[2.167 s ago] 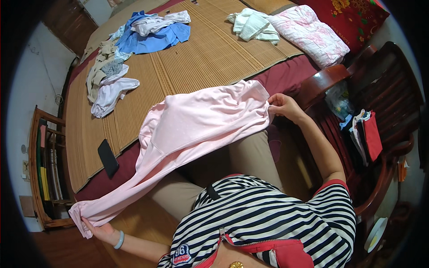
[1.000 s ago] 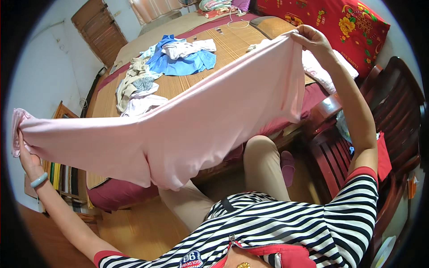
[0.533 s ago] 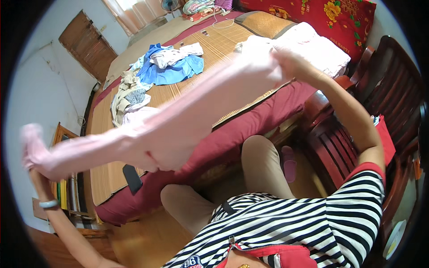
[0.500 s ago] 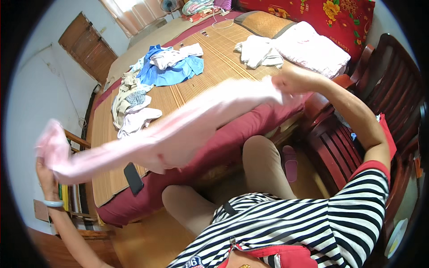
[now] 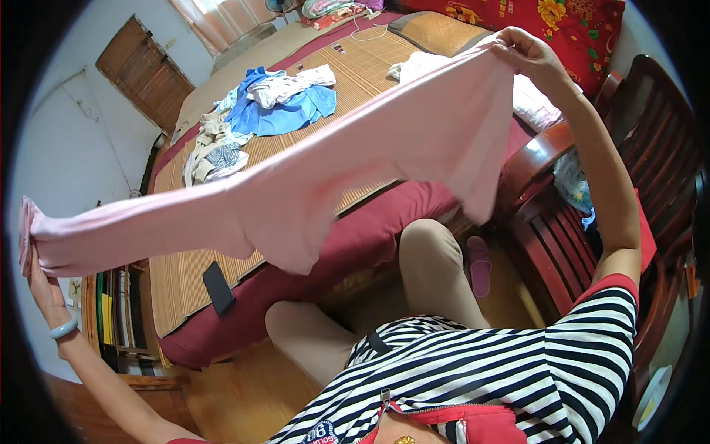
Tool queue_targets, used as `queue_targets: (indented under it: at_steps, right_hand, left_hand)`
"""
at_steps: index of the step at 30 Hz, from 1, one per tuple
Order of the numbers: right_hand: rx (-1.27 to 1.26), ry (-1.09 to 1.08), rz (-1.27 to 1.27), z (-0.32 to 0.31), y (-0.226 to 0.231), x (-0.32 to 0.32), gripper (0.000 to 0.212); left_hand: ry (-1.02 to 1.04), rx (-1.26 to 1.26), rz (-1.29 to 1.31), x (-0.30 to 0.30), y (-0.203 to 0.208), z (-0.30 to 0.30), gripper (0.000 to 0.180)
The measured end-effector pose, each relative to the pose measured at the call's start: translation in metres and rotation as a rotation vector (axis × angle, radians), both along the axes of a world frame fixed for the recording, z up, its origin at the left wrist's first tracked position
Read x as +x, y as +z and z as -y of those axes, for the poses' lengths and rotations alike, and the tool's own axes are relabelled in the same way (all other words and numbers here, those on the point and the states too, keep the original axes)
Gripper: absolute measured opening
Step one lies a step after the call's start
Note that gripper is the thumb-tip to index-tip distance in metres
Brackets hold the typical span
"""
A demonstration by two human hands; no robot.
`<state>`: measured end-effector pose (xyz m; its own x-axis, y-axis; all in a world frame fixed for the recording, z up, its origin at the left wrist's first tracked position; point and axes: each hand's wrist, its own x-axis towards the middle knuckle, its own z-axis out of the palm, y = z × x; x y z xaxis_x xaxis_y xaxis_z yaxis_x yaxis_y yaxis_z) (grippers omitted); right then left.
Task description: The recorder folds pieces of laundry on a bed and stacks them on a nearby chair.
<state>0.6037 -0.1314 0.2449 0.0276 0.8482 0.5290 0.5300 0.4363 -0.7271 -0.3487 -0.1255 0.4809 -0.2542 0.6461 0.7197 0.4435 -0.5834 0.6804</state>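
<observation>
A pale pink garment [image 5: 355, 148] is stretched in the air across the bed, held between my two hands. My left hand [image 5: 48, 296], with a pale bracelet at the wrist, grips its bunched narrow end at the far left. At the upper right, my right hand [image 5: 534, 61] pinches the upper corner of the wider end, raised higher than the left. Loose cloth hangs down from the stretched upper edge in two drooping parts. Whether it is a top or trousers, I cannot tell. The garment hides part of the bed and of the white clothes [image 5: 420, 65] behind it.
On the bed's woven mat [image 5: 362, 74] lie a heap of blue and white clothes [image 5: 296, 111] and some beige ones [image 5: 211, 140]. A black phone [image 5: 219, 287] rests at the mat's near edge. Dark wooden chair [image 5: 555, 244] at right; pink slippers [image 5: 481, 277] on the floor.
My right hand has risen and moved right, and my left hand has moved further left and slightly down. The pink garment, blurred and slack before, is now pulled straighter and spread wider.
</observation>
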Motion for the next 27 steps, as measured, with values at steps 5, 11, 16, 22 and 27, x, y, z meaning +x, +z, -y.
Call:
queue_targets:
  at_steps: [5,11,16,22,27]
  right_hand:
    - [0.010,0.000,0.115,0.007,0.011,-0.017,0.020]
    - [-0.216,0.040,-0.182,0.024,0.028,-0.013,0.023]
    - [-0.523,0.007,0.052,-0.029,0.005,-0.040,0.019]
    - [-0.440,-0.080,-0.022,-0.171,-0.025,-0.053,0.026]
    - [0.002,-0.146,-0.265,-0.252,0.016,-0.052,0.026]
  left_hand:
    - [-0.026,-0.065,-0.288,-0.036,-0.010,-0.014,0.038]
    - [-0.062,-0.128,-0.594,0.143,-0.053,-0.032,0.039]
    - [0.170,-0.514,-0.535,0.096,-0.055,-0.056,0.031]
    - [0.058,-0.435,-0.121,0.127,-0.031,-0.195,0.020]
    - [0.187,0.037,0.242,0.183,0.016,-0.222,0.025]
